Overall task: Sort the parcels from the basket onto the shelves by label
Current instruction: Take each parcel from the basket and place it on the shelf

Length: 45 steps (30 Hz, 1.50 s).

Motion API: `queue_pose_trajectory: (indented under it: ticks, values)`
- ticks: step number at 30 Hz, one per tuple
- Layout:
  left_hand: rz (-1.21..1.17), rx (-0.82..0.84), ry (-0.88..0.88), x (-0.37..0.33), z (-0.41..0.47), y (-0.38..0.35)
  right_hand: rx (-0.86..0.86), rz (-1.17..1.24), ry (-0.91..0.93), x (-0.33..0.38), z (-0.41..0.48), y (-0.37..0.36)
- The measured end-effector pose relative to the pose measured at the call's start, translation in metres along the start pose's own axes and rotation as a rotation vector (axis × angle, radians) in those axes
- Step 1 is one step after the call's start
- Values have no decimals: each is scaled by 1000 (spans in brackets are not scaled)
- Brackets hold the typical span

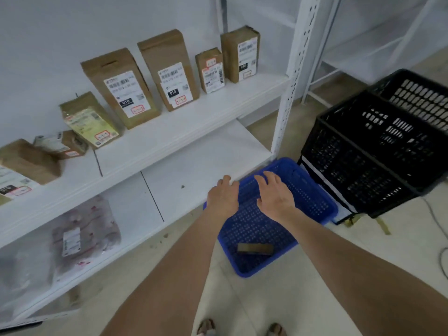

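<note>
Left hand (223, 195) and right hand (275, 195), each grip wide and empty, hover beyond the lone parcel (255, 249) in the basket (332, 209), which may get overlooked.

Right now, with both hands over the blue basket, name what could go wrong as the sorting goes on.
1. The one small brown parcel seen in the blue basket lies at its near end, while the left hand and right hand are over the far end: it may be missed.
2. Its label is not visible, so it could be misshelved.
3. The tall parcels stand leaning on the upper shelf; a nudge might topple them.
</note>
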State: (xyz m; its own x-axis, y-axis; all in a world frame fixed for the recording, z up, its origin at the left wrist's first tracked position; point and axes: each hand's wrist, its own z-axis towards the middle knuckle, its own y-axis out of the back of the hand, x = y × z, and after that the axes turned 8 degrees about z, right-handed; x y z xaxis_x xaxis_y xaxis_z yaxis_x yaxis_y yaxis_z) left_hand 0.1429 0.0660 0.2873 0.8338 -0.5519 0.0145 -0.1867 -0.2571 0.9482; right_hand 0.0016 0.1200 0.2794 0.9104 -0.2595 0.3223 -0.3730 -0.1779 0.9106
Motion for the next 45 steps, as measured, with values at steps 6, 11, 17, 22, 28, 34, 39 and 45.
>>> queue_pose_trajectory:
  ticks: [6, 11, 17, 22, 28, 34, 39, 45]
  values:
    - [-20, 41, 17, -41, 58, -24, 121, 9, -5, -60, 37, -16]
    - [-48, 112, 64, -49, 124, -68, 191, 11, -3, -102, 88, -45]
    - [-19, 252, 94, -73, 189, -149, 336, -15, -5, -166, 150, -115]
    - [-24, 437, 151, -82, 224, -269, 502, -65, 33, -218, 190, -226]
    - [-56, 707, 226, -97, 243, -424, 760, -101, 86, -267, 212, -379]
    - [57, 706, 211, -110, 254, -546, 1018, -79, 111, -305, 232, -494]
    - [169, 696, 170, -109, 263, -600, 1165, -34, 120, -321, 247, -533]
    - [14, 608, 206, -94, 291, -571, 1085, 79, 33, -320, 262, -512]
